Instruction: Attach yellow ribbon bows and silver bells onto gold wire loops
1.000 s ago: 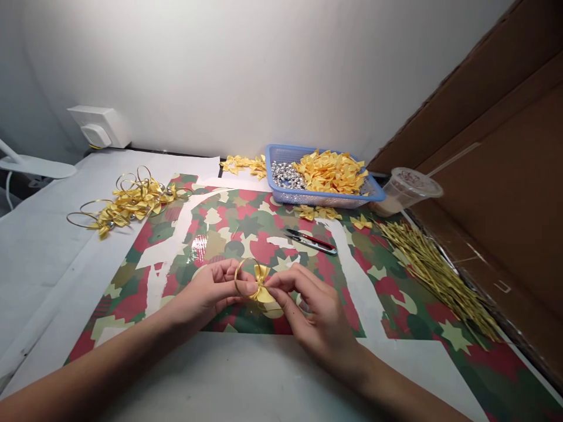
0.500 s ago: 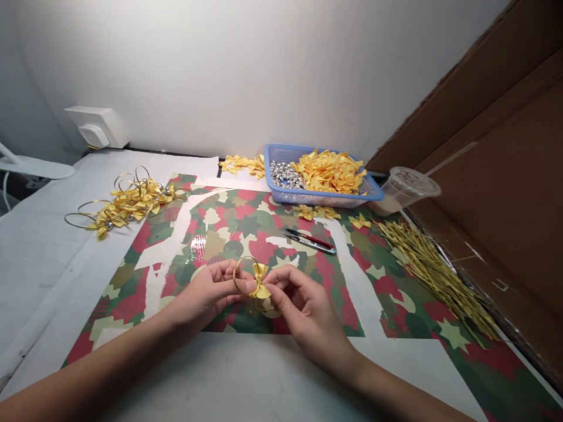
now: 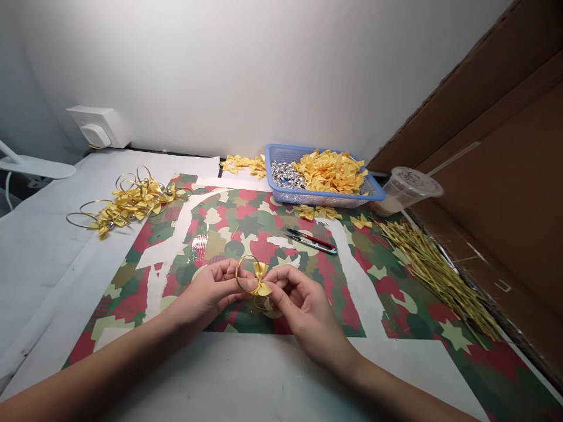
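Note:
Between my hands, above the patterned sheet [image 3: 250,225], is a yellow ribbon bow [image 3: 263,287] on a looped gold wire tie [image 3: 238,271]. My left hand [image 3: 215,287] pinches the wire loop and the bow's left side between thumb and fingers. From the right, my right hand [image 3: 308,302] pinches at the bow's centre with thumb and forefinger. Its other fingers curl inward, and what lies exactly between those fingertips is hidden. Part of the wire shows below the bow. Thread snips [image 3: 311,240] lie on the sheet beyond my right hand.
A blue basket [image 3: 325,201] holds silver beads [image 3: 287,174] and yellow bows [image 3: 332,171]. Finished bows with wire loops [image 3: 132,202] are piled at left. Gold wire ties [image 3: 440,278] lie at right, near a plastic cup [image 3: 407,190] and a cardboard wall [image 3: 505,146].
Both hands keep their pinch on the bow and wire, with only a slight shift of the fingers. The whole view has moved very slightly.

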A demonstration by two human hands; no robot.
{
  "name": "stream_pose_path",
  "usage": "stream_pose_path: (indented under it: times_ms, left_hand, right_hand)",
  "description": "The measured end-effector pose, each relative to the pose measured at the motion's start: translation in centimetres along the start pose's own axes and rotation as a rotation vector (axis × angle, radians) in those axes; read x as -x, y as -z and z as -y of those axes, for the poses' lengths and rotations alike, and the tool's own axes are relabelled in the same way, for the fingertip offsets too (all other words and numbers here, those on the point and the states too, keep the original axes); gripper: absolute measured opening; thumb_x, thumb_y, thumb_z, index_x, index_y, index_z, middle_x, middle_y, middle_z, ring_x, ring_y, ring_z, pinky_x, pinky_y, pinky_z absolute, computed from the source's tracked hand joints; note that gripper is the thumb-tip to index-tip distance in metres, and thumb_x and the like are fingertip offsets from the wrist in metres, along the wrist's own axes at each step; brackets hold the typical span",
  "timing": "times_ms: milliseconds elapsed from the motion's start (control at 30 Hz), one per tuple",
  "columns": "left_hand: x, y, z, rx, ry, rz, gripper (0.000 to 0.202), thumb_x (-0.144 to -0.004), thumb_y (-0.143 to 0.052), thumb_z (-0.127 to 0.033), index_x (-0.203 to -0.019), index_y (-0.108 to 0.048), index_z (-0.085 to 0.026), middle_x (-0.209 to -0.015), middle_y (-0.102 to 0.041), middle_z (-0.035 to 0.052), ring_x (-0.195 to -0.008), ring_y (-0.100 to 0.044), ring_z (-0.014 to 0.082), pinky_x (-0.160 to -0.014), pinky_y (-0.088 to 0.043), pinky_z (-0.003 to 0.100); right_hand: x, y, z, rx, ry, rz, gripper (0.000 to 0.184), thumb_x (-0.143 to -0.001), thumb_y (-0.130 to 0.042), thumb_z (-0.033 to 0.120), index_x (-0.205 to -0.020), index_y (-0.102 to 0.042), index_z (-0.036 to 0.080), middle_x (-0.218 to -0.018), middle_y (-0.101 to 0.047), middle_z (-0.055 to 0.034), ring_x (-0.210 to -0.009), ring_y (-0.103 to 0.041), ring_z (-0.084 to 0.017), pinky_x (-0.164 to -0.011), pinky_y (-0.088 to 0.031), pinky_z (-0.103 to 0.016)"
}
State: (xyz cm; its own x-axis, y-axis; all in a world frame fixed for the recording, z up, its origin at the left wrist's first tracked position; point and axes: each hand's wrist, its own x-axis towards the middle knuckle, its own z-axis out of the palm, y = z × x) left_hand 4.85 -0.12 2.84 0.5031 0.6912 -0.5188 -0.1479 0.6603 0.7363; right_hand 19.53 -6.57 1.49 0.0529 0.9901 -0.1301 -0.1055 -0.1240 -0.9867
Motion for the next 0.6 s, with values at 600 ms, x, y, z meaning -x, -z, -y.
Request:
stream_pose_path:
  times_ms: [600]
  left_hand:
    - [0.12,-0.09,-0.22,-0.048,-0.023,0.012,0.016,-0.053,-0.079,-0.017,-0.063,-0.067,-0.018,-0.065,-0.062,-0.0042,-0.065,-0.058,0.0089,-0.066,-0.047,0.02]
  right_hand:
    - [-0.07,0.28,-0.06,0.084,0.045,0.004,0.024,-0.083,-0.056,0.042,-0.08,-0.056,0.018,-0.066,-0.047,0.002,-0.059,-0.044,-0.011,-0.052,-0.038,-0.023]
